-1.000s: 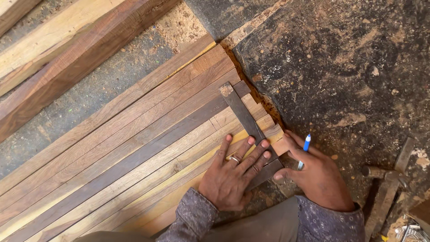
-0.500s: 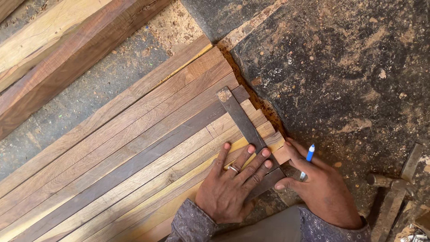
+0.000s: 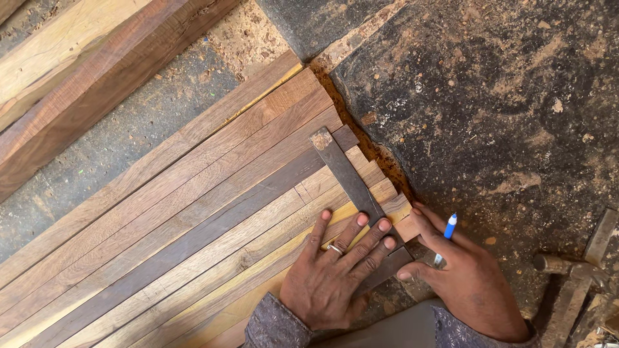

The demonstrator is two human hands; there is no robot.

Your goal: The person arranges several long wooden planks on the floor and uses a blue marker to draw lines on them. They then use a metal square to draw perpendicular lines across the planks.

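Since the earlier frames both hands have slid a little toward the near edge of the view, and the try square has shifted with them, its blade tip now sitting slightly lower over the boards. The left hand point(image 3: 335, 274) lies flat, fingers spread, pressing the try square point(image 3: 358, 196) down onto the wooden strips point(image 3: 193, 219); a ring shows on one finger. The square's dark metal blade runs from under those fingers toward the far side, crossing the ends of several strips near their right-hand ends. The right hand point(image 3: 467, 277) rests just right of the square, thumb touching its stock, and grips a blue-capped pen point(image 3: 445, 237) between the fingers, tip pointing down. The strips lie side by side, touching, running diagonally from near left to far right on the dusty floor point(image 3: 490, 96). A hammer point(image 3: 570, 283) lies near the right edge, apart from the hand. Thick timber beams point(image 3: 84, 71) lie at the far left.
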